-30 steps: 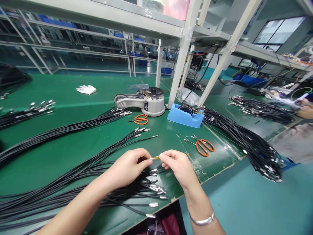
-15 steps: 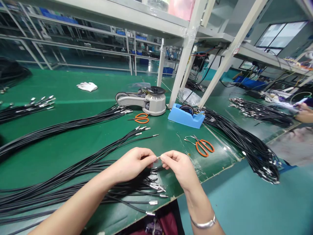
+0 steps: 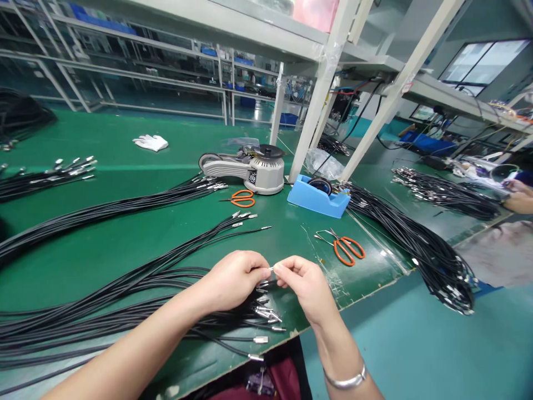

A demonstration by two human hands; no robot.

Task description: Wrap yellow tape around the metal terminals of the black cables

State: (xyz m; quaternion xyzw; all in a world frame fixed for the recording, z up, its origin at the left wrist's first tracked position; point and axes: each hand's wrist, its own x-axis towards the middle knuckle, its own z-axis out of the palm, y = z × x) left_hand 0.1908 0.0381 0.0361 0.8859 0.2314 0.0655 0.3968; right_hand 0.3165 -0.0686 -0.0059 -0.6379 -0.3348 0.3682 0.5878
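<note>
Near the front edge of the green table, my left hand (image 3: 241, 278) and my right hand (image 3: 302, 283) meet fingertip to fingertip. Between them shows a small silver connector end (image 3: 271, 269), pinched from both sides. Most of it is hidden by the fingers. Under and beside my left hand lies a bundle of black cables (image 3: 145, 303) with silver metal tips, several of them spread near the edge. A silver bracelet circles my right wrist.
Orange-handled scissors (image 3: 348, 250) lie right of my hands; a second pair (image 3: 242, 199) is farther back. Behind are a blue tape dispenser (image 3: 318, 199), a grey round machine (image 3: 266, 175), a white glove (image 3: 150, 143) and more cable bundles (image 3: 408, 233). A person's hand (image 3: 520, 199) shows at far right.
The view has shifted slightly. My left hand has turned a little, and its fingertips now cover the connector differently. Both hands keep their pinch.
</note>
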